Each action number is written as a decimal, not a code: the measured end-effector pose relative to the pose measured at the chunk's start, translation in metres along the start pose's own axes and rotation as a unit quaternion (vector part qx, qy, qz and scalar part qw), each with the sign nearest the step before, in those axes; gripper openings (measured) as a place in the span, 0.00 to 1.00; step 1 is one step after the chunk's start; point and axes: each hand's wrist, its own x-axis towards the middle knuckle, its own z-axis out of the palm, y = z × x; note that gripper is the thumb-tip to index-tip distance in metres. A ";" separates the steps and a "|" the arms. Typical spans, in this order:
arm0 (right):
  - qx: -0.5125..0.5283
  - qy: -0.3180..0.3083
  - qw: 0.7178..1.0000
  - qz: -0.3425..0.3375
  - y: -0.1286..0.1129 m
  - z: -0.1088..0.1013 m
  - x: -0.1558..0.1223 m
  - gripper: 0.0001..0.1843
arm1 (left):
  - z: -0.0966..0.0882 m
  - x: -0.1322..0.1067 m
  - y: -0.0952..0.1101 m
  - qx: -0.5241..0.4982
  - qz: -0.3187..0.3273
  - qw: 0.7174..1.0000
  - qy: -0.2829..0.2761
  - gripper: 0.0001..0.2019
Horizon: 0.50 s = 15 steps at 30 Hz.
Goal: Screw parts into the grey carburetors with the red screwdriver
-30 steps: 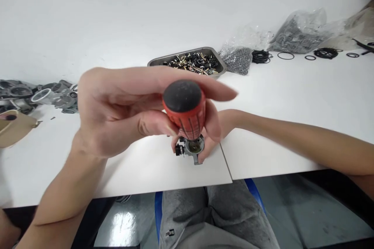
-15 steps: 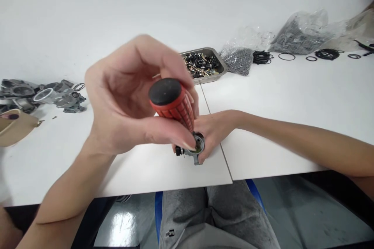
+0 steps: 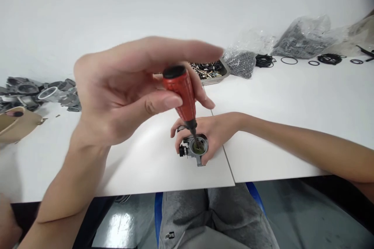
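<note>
My left hand (image 3: 122, 93) is raised above the table and pinches the red handle of a screwdriver (image 3: 181, 93) between thumb and fingers, the index finger stretched out over its black cap. The screwdriver's tip points down into the round opening of a small grey metal part (image 3: 196, 148) standing on the white table (image 3: 292, 97). My right hand (image 3: 216, 132) wraps round that part from behind and holds it steady near the table's front edge.
A metal tray (image 3: 217, 73) of small dark and brass parts stands behind my hands. Plastic bags of small parts (image 3: 300, 37) and black rubber rings (image 3: 329, 59) lie at the back right. Grey metal castings (image 3: 37, 95) are piled at the left, by a tan object (image 3: 14, 124).
The left hand has turned the screwdriver handle, its fingers going from curled over the cap to stretched out. The handle now leans less towards me, and the view has shifted slightly.
</note>
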 end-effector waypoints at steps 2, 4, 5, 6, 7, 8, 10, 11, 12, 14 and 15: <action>0.003 0.003 1.000 -0.004 0.000 0.000 0.000 0.30 | 0.000 -0.004 -0.005 0.017 -0.009 0.999 0.028 0.18; 0.016 -0.005 1.000 0.002 0.002 0.000 0.000 0.31 | 0.003 -0.004 -0.004 0.032 -0.007 0.999 0.038 0.18; 0.028 -0.010 1.000 0.005 0.002 0.000 -0.001 0.32 | 0.006 -0.002 -0.002 0.040 0.005 0.998 0.037 0.19; 0.040 -0.015 0.999 0.006 0.004 0.000 -0.001 0.32 | 0.008 -0.001 0.000 0.046 0.021 0.998 0.032 0.20; 0.053 -0.020 0.998 0.006 0.005 0.000 0.000 0.33 | 0.011 0.001 0.002 0.048 0.036 0.998 0.028 0.20; 0.064 -0.023 0.998 0.005 0.006 0.000 0.000 0.33 | 0.013 0.002 0.002 0.044 0.047 0.998 0.028 0.21; 0.079 -0.026 0.997 0.002 0.008 0.001 0.000 0.34 | 0.016 0.001 0.001 0.024 0.046 0.998 0.036 0.24; 0.082 -0.025 0.996 0.002 0.008 0.001 0.000 0.34 | 0.017 0.000 -0.001 0.011 0.036 0.998 0.042 0.25; 0.083 -0.022 0.996 0.003 0.009 0.002 0.000 0.34 | 0.018 -0.001 -0.004 -0.003 0.024 0.999 0.047 0.25; 0.077 -0.017 0.997 0.007 0.009 0.002 0.000 0.33 | 0.020 -0.003 -0.010 -0.031 0.007 0.998 0.048 0.23; 0.073 -0.016 0.997 0.008 0.009 0.002 0.000 0.33 | 0.021 -0.002 -0.012 -0.046 0.011 0.998 0.050 0.20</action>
